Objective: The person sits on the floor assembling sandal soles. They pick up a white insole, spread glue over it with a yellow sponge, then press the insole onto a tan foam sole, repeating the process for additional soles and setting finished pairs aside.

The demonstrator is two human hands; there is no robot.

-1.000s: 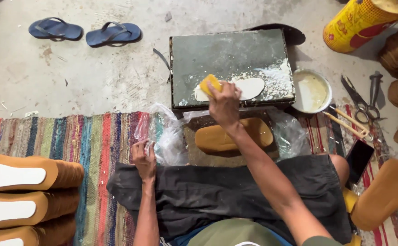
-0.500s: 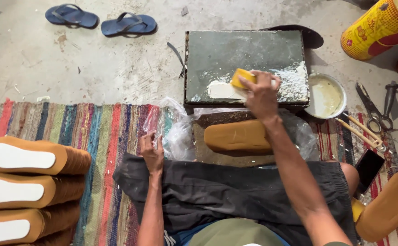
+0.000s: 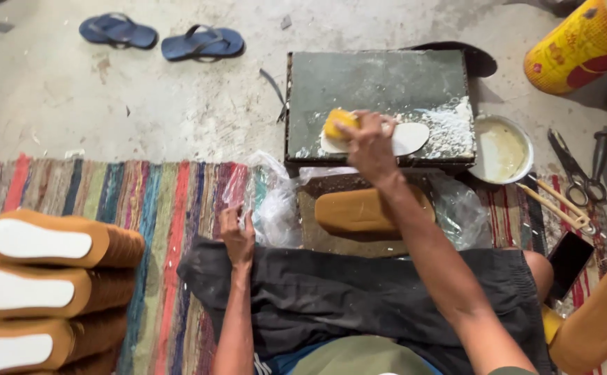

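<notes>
A yellow sponge (image 3: 339, 122) is gripped in the right hand (image 3: 369, 142) near the top middle of the frame and pressed onto a white sole piece (image 3: 408, 137), which is laid flat on a grey slab (image 3: 380, 87). White paste is smeared over the slab's right side, so the coating looks to be well underway on this piece, though how much of it is covered can't be told since half is hidden by the hand.

The left hand (image 3: 237, 235) is rested lower down, left of centre, at the edge of the dark cloth (image 3: 331, 292) over the lap, just beside some crinkled clear plastic (image 3: 272, 201). Its fingers are curled loosely; whether anything is pinched in them can't be made out.

Just below the slab, a tan sole (image 3: 366, 210) is left lying on the plastic, apparently waiting. A pan of pale paste (image 3: 501, 149) is set to the right of the slab, with scissors (image 3: 574, 170) further right. At the lower left, a stack of tan soles with white faces (image 3: 39, 278) is piled on the striped rug (image 3: 123, 201), which reads as a finished batch, just a guess though. More tan pieces are seen at the lower right edge, so plenty seems left to do. Blue flip-flops (image 3: 161, 38) are parked at the upper left.
</notes>
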